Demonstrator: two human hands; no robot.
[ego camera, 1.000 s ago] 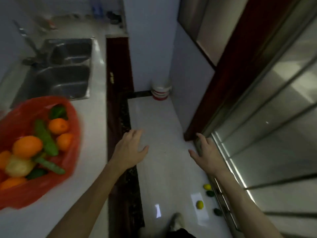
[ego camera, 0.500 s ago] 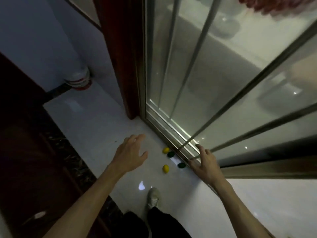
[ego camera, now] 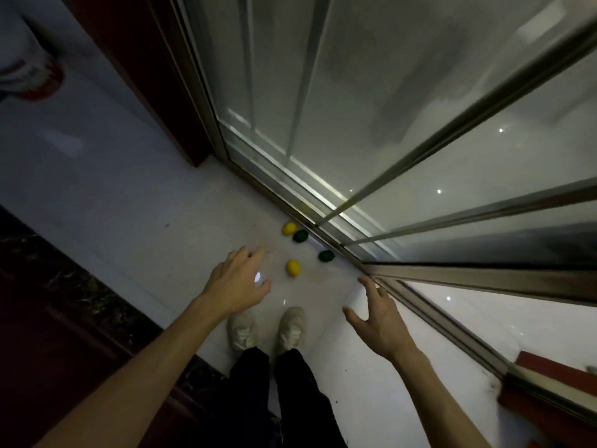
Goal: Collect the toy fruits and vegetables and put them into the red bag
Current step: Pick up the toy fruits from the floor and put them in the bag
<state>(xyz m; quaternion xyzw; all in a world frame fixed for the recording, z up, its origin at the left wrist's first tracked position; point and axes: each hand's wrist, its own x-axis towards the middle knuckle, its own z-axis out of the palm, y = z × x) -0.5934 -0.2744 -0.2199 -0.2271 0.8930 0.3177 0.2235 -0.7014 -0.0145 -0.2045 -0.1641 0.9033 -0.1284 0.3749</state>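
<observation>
On the white floor by the sliding glass door lie two yellow toy lemons, a far lemon (ego camera: 289, 228) and a near lemon (ego camera: 293, 268), and two dark green toy limes, a far lime (ego camera: 300, 236) and a near lime (ego camera: 326, 255). My left hand (ego camera: 237, 282) hovers open just left of the near lemon, fingers spread, holding nothing. My right hand (ego camera: 378, 315) is open too, stretched out right of the fruits near the door track. The red bag is out of view.
A sliding glass door with metal track (ego camera: 323, 202) runs diagonally on the right. A dark wooden door frame (ego camera: 145, 76) stands at the back, a white and red bucket (ego camera: 26, 76) at far left, dark cabinet base (ego camera: 64, 305) on the left. My white shoes (ego camera: 268, 328) stand below the fruits.
The view has swung from the counter with the red bag down to the floor. The fruits now lie nearer and both open hands have lowered toward them.
</observation>
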